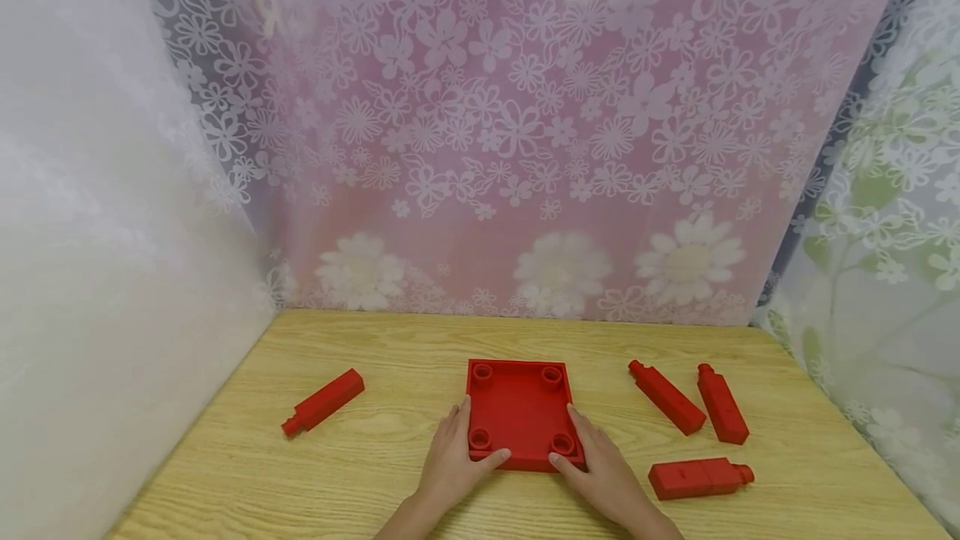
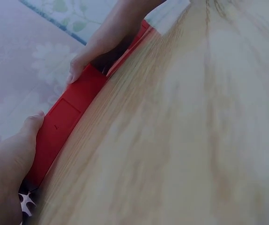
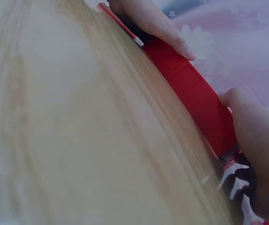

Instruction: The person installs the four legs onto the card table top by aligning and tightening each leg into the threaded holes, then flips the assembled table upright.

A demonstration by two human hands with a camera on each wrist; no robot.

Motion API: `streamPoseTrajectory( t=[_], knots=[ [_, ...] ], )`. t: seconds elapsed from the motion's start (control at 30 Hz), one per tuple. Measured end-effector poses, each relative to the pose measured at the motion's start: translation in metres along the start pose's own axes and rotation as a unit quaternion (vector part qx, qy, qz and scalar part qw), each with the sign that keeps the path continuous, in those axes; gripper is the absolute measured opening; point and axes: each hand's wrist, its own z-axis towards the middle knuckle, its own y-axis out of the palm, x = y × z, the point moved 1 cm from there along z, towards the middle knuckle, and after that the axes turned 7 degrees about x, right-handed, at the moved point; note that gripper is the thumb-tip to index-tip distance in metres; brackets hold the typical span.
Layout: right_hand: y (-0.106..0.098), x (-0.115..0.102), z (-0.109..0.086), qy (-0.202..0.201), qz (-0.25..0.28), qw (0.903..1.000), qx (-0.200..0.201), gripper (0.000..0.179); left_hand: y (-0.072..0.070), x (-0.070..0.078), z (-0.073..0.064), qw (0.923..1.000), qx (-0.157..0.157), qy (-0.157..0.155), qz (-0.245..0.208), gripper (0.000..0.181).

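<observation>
A square red tray-like piece (image 1: 520,415) lies on the table, its open side up, with a raised rim and a round socket in each corner. My left hand (image 1: 453,458) grips its left side and near left corner, thumb over the near rim. On the opposite side my right hand (image 1: 603,467) holds the near right corner the same way. Both wrist views show the near wall of the piece (image 2: 62,119) standing on the tabletop, with the thumbs at its upper edge. The left hand's other fingers are partly hidden in the left wrist view.
A red square peg (image 1: 326,402) with a narrow round end lies to the left. To the right lie similar pegs: one slanted (image 1: 667,397), one farther right (image 1: 723,405), and one nearer (image 1: 697,478). Flowered curtains (image 1: 517,148) hang behind the wooden table (image 1: 405,340).
</observation>
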Motion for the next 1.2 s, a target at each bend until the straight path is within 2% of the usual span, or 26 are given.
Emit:
streamPoseTrajectory(
  t=[0.3, 0.8, 1.07, 1.2],
  knots=[
    [-0.002, 0.002, -0.001, -0.001, 0.005, 1.0, 0.002, 0.087, 0.003, 0.003, -0.001, 0.9997, 0.011, 0.02, -0.008, 0.098],
    [-0.007, 0.003, -0.004, 0.015, 0.023, 0.9996, 0.0, 0.086, 0.009, 0.007, 0.002, 0.9999, 0.001, 0.013, -0.005, 0.099],
    [-0.01, 0.003, -0.004, 0.009, 0.034, 0.9994, -0.005, 0.085, 0.009, 0.001, 0.003, 0.9997, -0.024, 0.01, 0.0, 0.102],
    [-0.021, -0.003, -0.003, -0.01, 0.026, 0.9995, -0.012, 0.082, 0.004, -0.003, 0.004, 0.999, -0.037, 0.027, 0.005, 0.103]
  ],
)
